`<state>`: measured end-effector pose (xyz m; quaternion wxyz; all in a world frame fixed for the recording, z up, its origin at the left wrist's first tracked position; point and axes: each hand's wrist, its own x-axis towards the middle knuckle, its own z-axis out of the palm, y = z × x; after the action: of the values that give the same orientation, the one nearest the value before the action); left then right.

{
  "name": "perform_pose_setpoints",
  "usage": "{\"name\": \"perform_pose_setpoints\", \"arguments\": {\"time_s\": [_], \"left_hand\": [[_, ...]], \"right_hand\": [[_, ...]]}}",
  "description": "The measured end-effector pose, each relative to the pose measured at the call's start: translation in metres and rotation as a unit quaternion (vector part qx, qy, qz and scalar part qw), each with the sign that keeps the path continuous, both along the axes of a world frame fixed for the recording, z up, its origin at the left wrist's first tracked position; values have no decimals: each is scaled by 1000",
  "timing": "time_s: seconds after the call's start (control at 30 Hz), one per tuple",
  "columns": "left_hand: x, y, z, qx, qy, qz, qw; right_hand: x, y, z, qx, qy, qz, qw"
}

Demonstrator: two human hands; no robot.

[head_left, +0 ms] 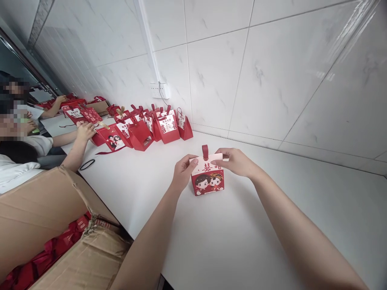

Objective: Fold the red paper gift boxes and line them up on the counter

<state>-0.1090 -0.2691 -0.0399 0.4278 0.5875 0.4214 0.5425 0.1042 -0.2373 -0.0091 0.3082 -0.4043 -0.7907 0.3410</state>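
A small red and white gift box [208,183] stands upright on the white table, with a cartoon couple on its front and a dark red ribbon loop [205,152] on top. My left hand [184,171] pinches the top left edge of the box, thumb in front and fingers behind. At the top right edge, my right hand [237,161] grips it the same way, its thumb on the white flap. The fingertips behind the box are hidden.
Several red gift boxes [167,128] stand by the tiled wall. A black ring [87,164] lies near the table's left edge. An open cardboard box [45,201] at lower left holds red items. Another person's hand [84,131] is beside the boxes. A power socket [159,91] is on the wall.
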Motion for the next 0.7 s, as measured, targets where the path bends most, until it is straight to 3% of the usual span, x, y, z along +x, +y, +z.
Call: {"name": "perform_pose_setpoints", "arguments": {"time_s": [0.07, 0.2, 0.3, 0.47, 0.57, 0.7], "left_hand": [[-1, -1, 2, -10, 4, 15, 1000], [1, -3, 2, -35, -20, 24, 999], [4, -3, 1, -52, -49, 20, 997], [4, -6, 3, -54, -40, 19, 998], [2, -10, 8, -49, -8, 20, 999], [-2, -12, 13, -43, 26, 34, 998]], "right_hand": [[-4, -4, 3, -22, 11, 44, 999], [-12, -13, 6, 30, -9, 46, 998], [-17, -18, 7, 140, -78, 5, 987], [-19, -27, 14, 314, -223, -25, 923], [-19, -32, 18, 343, -242, -15, 907], [-22, -34, 17, 348, -223, -13, 910]]}}
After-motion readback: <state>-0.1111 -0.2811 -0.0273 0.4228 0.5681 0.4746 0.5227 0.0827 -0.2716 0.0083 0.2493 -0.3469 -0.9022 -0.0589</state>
